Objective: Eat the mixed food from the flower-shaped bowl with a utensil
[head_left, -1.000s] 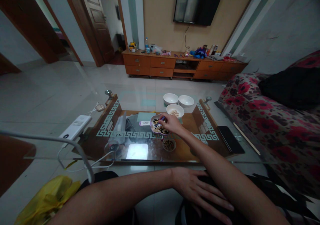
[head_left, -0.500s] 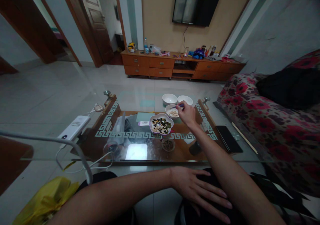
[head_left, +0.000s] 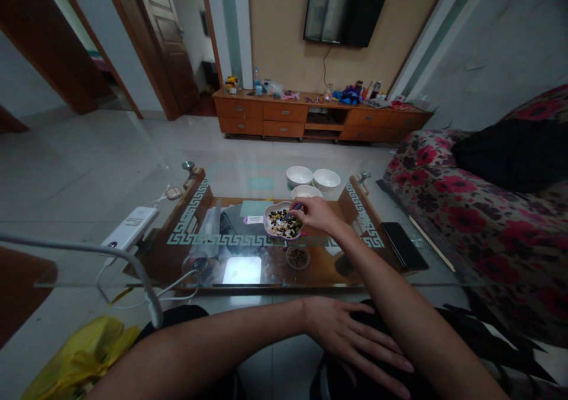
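Note:
My right hand hangs over a white scalloped bowl with a purple rim, pinching a small blue-purple item at the bowl's right side. That bowl holds a mix of dark and pale bits. A small round bowl of brown bits sits just in front of it. Behind it stands a white bowl partly hidden by my hand, and two more white bowls sit further back. My left hand lies with fingers apart on dark clothing in my lap, holding nothing.
The bowls stand on a glass-topped table with a Greek-key border. A power bank with cables lies to the left, a phone to the right. A floral sofa lies beyond the phone.
My right hand has moved from over the white bowl back to the scalloped bowl, nearer me and to the left. My left hand has not moved.

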`<state>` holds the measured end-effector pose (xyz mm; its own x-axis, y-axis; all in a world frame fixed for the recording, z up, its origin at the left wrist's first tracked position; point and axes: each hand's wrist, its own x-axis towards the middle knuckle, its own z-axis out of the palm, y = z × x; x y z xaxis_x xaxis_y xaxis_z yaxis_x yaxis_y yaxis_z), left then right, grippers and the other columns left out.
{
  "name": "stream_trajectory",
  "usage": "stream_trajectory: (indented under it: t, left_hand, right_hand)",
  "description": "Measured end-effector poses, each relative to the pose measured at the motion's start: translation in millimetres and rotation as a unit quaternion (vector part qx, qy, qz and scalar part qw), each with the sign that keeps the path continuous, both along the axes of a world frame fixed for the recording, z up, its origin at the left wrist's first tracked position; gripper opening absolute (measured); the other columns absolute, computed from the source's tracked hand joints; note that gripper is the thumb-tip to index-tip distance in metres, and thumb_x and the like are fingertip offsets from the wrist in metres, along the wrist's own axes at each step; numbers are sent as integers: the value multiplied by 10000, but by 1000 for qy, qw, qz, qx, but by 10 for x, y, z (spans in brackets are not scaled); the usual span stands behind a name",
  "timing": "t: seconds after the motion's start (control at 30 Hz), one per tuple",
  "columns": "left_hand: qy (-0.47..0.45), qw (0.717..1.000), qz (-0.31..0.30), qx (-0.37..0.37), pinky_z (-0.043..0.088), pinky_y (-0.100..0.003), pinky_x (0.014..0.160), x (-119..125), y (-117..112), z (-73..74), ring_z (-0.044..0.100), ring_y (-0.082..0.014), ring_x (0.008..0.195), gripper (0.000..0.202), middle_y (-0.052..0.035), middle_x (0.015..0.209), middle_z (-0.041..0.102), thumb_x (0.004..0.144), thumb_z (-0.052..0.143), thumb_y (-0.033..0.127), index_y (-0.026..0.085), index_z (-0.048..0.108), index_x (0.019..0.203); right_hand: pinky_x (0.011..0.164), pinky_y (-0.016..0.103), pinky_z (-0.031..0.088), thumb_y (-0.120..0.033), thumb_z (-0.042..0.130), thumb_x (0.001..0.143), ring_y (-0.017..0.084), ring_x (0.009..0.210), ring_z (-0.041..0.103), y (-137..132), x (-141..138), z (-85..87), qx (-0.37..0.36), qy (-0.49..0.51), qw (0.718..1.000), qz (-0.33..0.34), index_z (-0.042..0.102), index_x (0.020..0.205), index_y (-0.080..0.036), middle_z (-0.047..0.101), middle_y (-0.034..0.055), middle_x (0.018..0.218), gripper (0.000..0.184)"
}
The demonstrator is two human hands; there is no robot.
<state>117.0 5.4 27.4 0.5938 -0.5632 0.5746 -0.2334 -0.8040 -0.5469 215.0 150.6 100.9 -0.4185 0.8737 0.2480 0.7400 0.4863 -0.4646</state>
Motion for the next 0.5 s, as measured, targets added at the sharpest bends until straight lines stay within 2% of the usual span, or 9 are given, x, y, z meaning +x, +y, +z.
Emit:
stream_trajectory:
  t: [0.23,0.5]
  left_hand:
    - [8,1000,11,5,448,-464,1189,-21,-1,4,399,-203,1512,498,54,1565,522,1103,270,651,528,617,1438]
    - [3,1000,0,0,437,-471,1202,-20,20,11,421,-210,1499,486,44,1551,539,1106,289,644,516,637,1421]
  right_hand:
    - [692,312,408,-185,738,898,220,784,680,-4,-37,-24,6,-40,999,21,812,995,-264,774,26,841,145]
    - [716,314,409,-202,720,938,229,843,676,18,-77,-99,2,-70,997,30,791,1065,-250,778,41,900,153]
